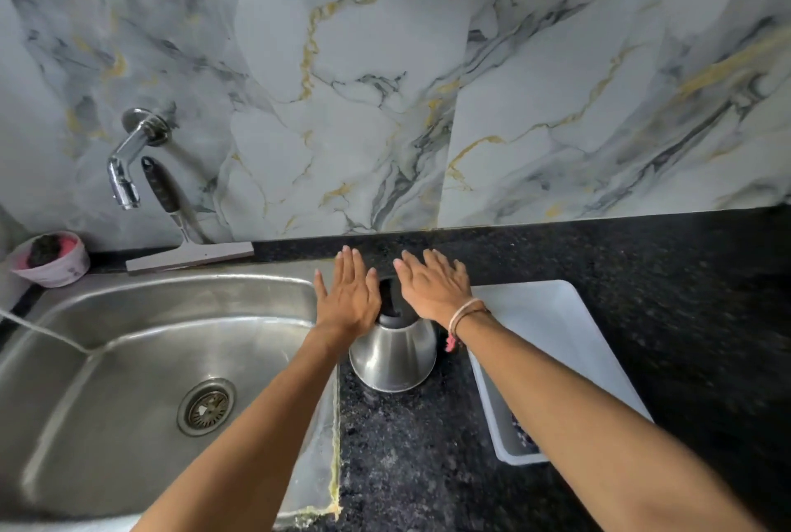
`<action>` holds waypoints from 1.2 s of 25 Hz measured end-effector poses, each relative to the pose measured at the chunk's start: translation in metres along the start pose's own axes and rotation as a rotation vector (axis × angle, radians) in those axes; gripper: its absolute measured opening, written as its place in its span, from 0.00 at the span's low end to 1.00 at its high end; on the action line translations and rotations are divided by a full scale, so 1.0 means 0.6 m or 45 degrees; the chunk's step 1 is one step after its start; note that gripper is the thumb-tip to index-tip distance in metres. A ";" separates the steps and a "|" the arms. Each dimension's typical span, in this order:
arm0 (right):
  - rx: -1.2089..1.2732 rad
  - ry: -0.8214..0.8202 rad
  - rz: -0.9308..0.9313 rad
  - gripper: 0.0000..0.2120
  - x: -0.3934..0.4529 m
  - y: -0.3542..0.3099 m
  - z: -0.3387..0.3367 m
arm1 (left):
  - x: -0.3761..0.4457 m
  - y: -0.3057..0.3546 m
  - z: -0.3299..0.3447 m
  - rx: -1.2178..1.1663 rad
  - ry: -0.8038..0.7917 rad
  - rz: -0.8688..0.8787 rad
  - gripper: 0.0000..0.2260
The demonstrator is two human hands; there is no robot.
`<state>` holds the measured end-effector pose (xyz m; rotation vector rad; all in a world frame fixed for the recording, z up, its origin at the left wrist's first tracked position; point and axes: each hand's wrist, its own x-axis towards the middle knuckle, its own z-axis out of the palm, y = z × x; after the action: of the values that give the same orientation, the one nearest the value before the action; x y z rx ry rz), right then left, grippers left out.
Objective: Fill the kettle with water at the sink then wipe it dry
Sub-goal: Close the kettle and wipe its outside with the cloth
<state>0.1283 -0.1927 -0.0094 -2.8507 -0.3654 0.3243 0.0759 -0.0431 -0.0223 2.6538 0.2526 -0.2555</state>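
A steel kettle [391, 354] with a black lid and handle stands on the dark granite counter just right of the sink [85, 360]. My left hand [349, 296] is stretched out flat above its left side, fingers apart, holding nothing. My right hand [434, 285], with a thread band at the wrist, is held flat above its right side, also empty. Both hands hide most of the kettle's top and handle. A chrome tap [128, 163] comes out of the marble wall over the sink's back left.
A white tray [552, 326] lies right of the kettle, partly under my right forearm. A squeegee [188, 249] leans on the wall behind the sink. A pink bowl with a scrubber [51, 259] sits at the sink's back left corner. Dark counter [685, 296] extends right.
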 end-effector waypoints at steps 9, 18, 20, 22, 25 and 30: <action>0.510 -0.178 -0.231 0.12 -0.076 0.286 -0.029 | -0.120 0.156 0.094 0.022 0.670 0.720 0.14; -0.091 -0.664 -0.285 0.29 -0.147 0.475 0.049 | -0.121 0.335 0.316 0.485 -0.415 0.346 0.20; -0.002 -0.669 -0.311 0.23 -0.154 0.478 0.057 | -0.131 0.343 0.322 0.526 -0.310 0.331 0.13; 0.075 -0.705 -0.323 0.20 -0.154 0.476 0.040 | -0.145 0.344 0.313 0.525 -0.277 0.301 0.10; 0.272 -0.790 -0.431 0.16 -0.136 0.435 -0.029 | -0.172 0.313 0.258 0.361 -0.035 0.291 0.13; 0.561 -0.920 -0.781 0.19 -0.102 0.244 -0.143 | -0.268 0.154 0.158 0.057 0.878 0.017 0.20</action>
<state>0.1240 -0.3651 0.0431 -1.9785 -1.0988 1.1231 -0.0719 -0.1892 -0.0307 2.6914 0.4437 0.6789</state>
